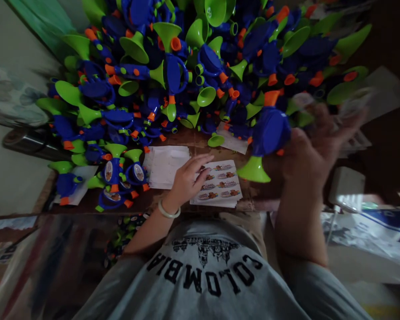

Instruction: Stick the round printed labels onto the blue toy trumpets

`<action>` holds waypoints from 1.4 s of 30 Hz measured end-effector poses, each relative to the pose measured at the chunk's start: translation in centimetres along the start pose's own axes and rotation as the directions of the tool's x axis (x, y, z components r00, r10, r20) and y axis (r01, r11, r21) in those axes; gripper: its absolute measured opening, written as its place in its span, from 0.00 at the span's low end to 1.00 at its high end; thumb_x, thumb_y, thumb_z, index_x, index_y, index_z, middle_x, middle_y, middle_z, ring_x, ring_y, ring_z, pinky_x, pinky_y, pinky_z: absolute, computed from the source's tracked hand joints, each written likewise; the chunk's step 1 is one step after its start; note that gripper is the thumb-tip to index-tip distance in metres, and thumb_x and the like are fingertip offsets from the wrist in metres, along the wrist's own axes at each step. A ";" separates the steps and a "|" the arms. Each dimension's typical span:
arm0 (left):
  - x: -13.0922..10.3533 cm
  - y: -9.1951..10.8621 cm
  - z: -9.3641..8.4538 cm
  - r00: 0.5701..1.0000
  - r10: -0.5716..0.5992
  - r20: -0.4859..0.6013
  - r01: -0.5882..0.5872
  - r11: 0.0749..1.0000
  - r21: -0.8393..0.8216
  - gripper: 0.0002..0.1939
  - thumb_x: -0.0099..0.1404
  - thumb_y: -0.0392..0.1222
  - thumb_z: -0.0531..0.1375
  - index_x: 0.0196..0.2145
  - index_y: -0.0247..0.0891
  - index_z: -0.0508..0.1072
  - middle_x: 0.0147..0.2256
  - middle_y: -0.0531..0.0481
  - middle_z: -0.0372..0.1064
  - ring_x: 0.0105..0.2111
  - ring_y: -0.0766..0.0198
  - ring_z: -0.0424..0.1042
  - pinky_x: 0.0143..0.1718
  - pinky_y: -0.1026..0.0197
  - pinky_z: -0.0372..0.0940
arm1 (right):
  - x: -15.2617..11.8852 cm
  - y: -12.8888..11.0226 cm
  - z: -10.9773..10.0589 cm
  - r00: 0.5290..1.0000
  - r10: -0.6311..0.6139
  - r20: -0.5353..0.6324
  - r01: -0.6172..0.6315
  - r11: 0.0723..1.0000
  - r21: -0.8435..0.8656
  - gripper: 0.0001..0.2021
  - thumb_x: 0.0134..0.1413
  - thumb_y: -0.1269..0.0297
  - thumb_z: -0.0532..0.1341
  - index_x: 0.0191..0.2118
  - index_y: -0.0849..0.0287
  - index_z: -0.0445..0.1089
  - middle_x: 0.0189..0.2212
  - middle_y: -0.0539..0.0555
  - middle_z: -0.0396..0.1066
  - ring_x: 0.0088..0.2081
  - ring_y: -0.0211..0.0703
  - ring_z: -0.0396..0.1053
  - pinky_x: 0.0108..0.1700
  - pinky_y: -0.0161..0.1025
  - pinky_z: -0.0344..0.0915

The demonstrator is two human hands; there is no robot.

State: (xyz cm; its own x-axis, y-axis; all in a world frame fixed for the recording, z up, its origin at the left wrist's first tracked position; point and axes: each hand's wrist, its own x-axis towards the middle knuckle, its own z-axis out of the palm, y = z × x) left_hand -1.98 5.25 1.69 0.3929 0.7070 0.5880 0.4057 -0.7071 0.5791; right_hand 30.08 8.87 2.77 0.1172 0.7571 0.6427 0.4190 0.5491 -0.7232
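My left hand (pixel 188 178), a pale bangle at its wrist, rests on a stack of sticker sheets (pixel 228 184) printed with small colored pictures. Its fingers are stretched out, with the thumb apart and nothing visible between them. On the right, my right hand (pixel 313 153) is smeared by motion, its fingers seeming spread. Its thumb side meets the edge of a blue toy trumpet (pixel 271 129) with a green bell and an orange mouthpiece. Whether the hand grips this trumpet cannot be made out. Blurred pale patches show near the fingertips.
A large heap of similar toy trumpets (pixel 176 73) fills the back of the table. Several trumpets with oval stickers (pixel 111 172) lie at left, near a stack of blank white sheets (pixel 166 164). A dark cylinder (pixel 30 142) lies far left; a whitish box (pixel 346 186) stands right.
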 end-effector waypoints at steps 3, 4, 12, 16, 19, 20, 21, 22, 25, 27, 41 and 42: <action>-0.7 -0.5 2.5 0.998 -0.055 -0.002 0.055 0.998 0.026 0.33 0.76 0.58 0.59 0.72 0.49 0.56 0.70 0.37 0.66 0.67 0.51 0.73 0.64 0.43 0.76 | -4.4 -2.4 5.4 0.973 0.230 0.008 -0.227 0.956 0.184 0.36 0.75 0.64 0.53 0.77 0.31 0.36 0.76 0.62 0.56 0.45 0.40 0.79 0.34 0.36 0.76; -1.1 -0.6 3.4 0.997 -0.071 -0.014 0.072 0.996 0.046 0.35 0.76 0.63 0.58 0.73 0.50 0.55 0.73 0.36 0.61 0.71 0.49 0.69 0.66 0.41 0.73 | -5.8 -3.3 7.2 0.969 0.246 0.033 -0.247 0.945 0.215 0.37 0.74 0.65 0.53 0.77 0.31 0.34 0.75 0.62 0.57 0.40 0.38 0.78 0.32 0.35 0.76; -1.4 1.4 4.2 0.769 -0.435 -0.469 0.164 0.842 -0.513 0.35 0.73 0.65 0.61 0.70 0.49 0.61 0.70 0.42 0.67 0.71 0.47 0.68 0.71 0.44 0.67 | -7.9 -6.6 12.3 0.961 0.263 -0.088 -0.226 0.926 0.302 0.53 0.62 0.52 0.71 0.77 0.26 0.32 0.74 0.57 0.59 0.54 0.49 0.79 0.52 0.53 0.82; -0.8 1.9 2.7 0.778 -0.563 -0.279 0.196 0.639 -0.744 0.34 0.69 0.59 0.68 0.68 0.55 0.66 0.70 0.48 0.68 0.69 0.50 0.70 0.69 0.46 0.71 | -6.2 -7.2 9.7 0.937 0.151 -0.316 -0.081 0.971 0.225 0.46 0.61 0.57 0.72 0.76 0.32 0.48 0.47 0.50 0.79 0.54 0.48 0.78 0.67 0.58 0.72; -1.0 2.2 2.6 0.839 -0.513 -0.182 0.167 0.561 -0.811 0.36 0.67 0.54 0.71 0.69 0.58 0.65 0.72 0.50 0.65 0.69 0.48 0.71 0.69 0.43 0.72 | -5.8 -8.8 9.0 0.951 0.183 -0.250 -0.083 0.929 0.362 0.42 0.58 0.63 0.74 0.72 0.27 0.57 0.37 0.45 0.77 0.36 0.41 0.76 0.47 0.43 0.81; -1.2 2.4 2.6 0.861 -0.483 -0.156 0.159 0.549 -0.820 0.37 0.67 0.53 0.72 0.69 0.58 0.65 0.73 0.50 0.64 0.71 0.48 0.69 0.70 0.42 0.70 | -5.8 -9.4 9.0 0.956 0.202 -0.210 -0.107 0.914 0.392 0.42 0.58 0.63 0.74 0.71 0.25 0.59 0.35 0.45 0.76 0.33 0.40 0.75 0.40 0.39 0.80; -1.3 2.6 2.5 0.884 -0.445 -0.139 0.145 0.545 -0.826 0.36 0.67 0.52 0.72 0.68 0.58 0.65 0.73 0.50 0.63 0.72 0.47 0.67 0.72 0.40 0.67 | -5.8 -9.9 9.1 0.960 0.216 -0.177 -0.128 0.904 0.407 0.41 0.57 0.63 0.75 0.71 0.25 0.60 0.35 0.45 0.76 0.31 0.40 0.74 0.36 0.38 0.79; -1.3 2.8 2.4 0.907 -0.401 -0.128 0.126 0.548 -0.827 0.36 0.66 0.51 0.72 0.68 0.57 0.66 0.74 0.50 0.62 0.73 0.46 0.64 0.74 0.39 0.65 | -5.8 -10.2 9.3 0.961 0.223 -0.162 -0.140 0.901 0.412 0.41 0.57 0.62 0.75 0.70 0.26 0.61 0.34 0.45 0.76 0.30 0.40 0.74 0.34 0.37 0.78; -1.1 3.7 1.9 0.943 -0.313 -0.115 0.092 0.576 -0.812 0.34 0.67 0.51 0.72 0.67 0.55 0.67 0.75 0.48 0.60 0.76 0.44 0.60 0.76 0.37 0.59 | -5.9 -10.7 9.9 0.961 0.226 -0.161 -0.140 0.896 0.422 0.39 0.57 0.60 0.75 0.70 0.28 0.62 0.34 0.45 0.76 0.30 0.38 0.73 0.32 0.35 0.76; -0.9 4.2 1.5 0.947 -0.303 -0.109 0.097 0.590 -0.801 0.33 0.67 0.50 0.71 0.66 0.54 0.67 0.75 0.47 0.60 0.76 0.43 0.59 0.77 0.36 0.58 | -6.0 -10.6 10.1 0.960 0.214 -0.180 -0.115 0.890 0.440 0.39 0.57 0.61 0.75 0.70 0.29 0.62 0.35 0.44 0.76 0.30 0.37 0.74 0.33 0.34 0.76; -0.5 5.4 2.2 0.939 -0.331 -0.088 0.117 0.552 -0.825 0.29 0.68 0.49 0.70 0.64 0.51 0.67 0.73 0.47 0.62 0.76 0.44 0.59 0.76 0.36 0.60 | -6.2 -11.2 10.3 0.958 0.204 -0.201 -0.100 0.895 0.434 0.38 0.58 0.59 0.74 0.69 0.27 0.61 0.34 0.45 0.75 0.32 0.39 0.75 0.34 0.36 0.79; -0.5 5.3 2.2 0.939 -0.335 -0.084 0.123 0.552 -0.825 0.30 0.68 0.50 0.70 0.64 0.51 0.67 0.73 0.47 0.62 0.76 0.44 0.59 0.76 0.36 0.60 | -6.2 -11.2 10.3 0.960 0.203 -0.195 -0.107 0.904 0.415 0.38 0.59 0.58 0.73 0.70 0.26 0.60 0.34 0.45 0.75 0.32 0.41 0.76 0.34 0.38 0.79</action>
State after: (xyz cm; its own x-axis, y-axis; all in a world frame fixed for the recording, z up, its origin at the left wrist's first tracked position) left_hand 1.78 1.20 3.20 0.1633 0.8994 0.4055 -0.4082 -0.3126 0.8577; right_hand 15.42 1.68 4.25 0.3730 0.7688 0.5194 -0.0073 0.5622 -0.8270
